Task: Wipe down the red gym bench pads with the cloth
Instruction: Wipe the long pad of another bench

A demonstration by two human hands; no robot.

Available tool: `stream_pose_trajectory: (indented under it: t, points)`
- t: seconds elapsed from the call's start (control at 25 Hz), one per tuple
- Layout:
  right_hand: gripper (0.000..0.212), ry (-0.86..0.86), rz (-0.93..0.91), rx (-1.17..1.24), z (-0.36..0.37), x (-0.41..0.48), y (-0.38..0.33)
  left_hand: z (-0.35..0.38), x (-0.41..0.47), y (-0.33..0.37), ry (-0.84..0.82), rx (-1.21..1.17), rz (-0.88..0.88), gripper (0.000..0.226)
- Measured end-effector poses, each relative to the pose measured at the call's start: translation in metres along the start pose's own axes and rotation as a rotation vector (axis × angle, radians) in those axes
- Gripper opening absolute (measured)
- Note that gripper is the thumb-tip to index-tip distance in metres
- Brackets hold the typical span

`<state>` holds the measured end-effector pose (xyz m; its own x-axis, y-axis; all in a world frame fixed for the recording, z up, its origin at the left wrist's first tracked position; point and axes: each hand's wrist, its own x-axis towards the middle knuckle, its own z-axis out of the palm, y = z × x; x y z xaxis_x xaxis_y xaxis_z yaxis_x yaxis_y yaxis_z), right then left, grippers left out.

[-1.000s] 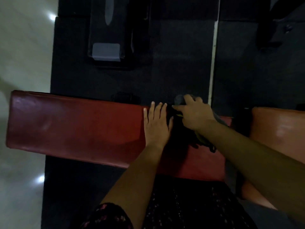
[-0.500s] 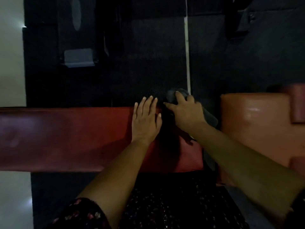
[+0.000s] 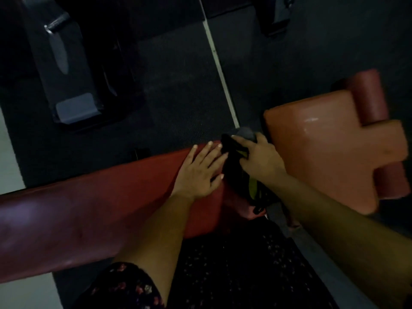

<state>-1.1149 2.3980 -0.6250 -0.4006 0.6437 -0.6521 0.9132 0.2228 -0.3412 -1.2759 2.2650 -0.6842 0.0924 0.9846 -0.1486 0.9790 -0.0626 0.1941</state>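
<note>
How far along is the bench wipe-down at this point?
Done: nothing can be confirmed; no pad shows clear wipe marks in this dim view. In hand: the right hand grips the cloth at the right end of the long red pad, while the left hand rests flat beside it. Left, likely: the rest of that pad, the seat pad and the roller pads.

Looked like a dimly lit gym. Showed a long red bench pad (image 3: 89, 215), an orange seat pad (image 3: 312, 152) with a red roller pad (image 3: 367, 97) at its far edge, all over dark textured rubber floor mats (image 3: 178, 97). Held a black machine base (image 3: 75, 108) beyond, on those mats.
</note>
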Motion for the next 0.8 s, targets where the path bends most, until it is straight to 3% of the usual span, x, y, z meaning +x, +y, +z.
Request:
stream_pose_trajectory:
  t: [0.12,0.28,0.4,0.64,0.8]
  points:
    - [0.067,-0.023,0.253,0.29,0.003,-0.002,0.016,0.0,0.002,-0.002,-0.043,-0.014,0.043,0.06]
    - [0.065,0.163,0.134,0.31,0.002,0.012,0.002,-0.002,-0.001,0.001,-0.05,-0.003,0.03,0.062]
    - [0.067,0.17,0.148,0.4,0.017,0.003,0.004,-0.007,-0.004,0.0,-0.139,0.056,0.031,0.065]
    - [0.059,-0.055,0.353,0.145,0.047,-0.08,0.046,-0.021,-0.01,-0.004,-0.271,0.098,0.107,0.065]
    - [0.061,0.07,0.319,0.209,0.038,-0.04,0.027,-0.028,-0.013,-0.005,-0.281,0.123,0.195,0.061]
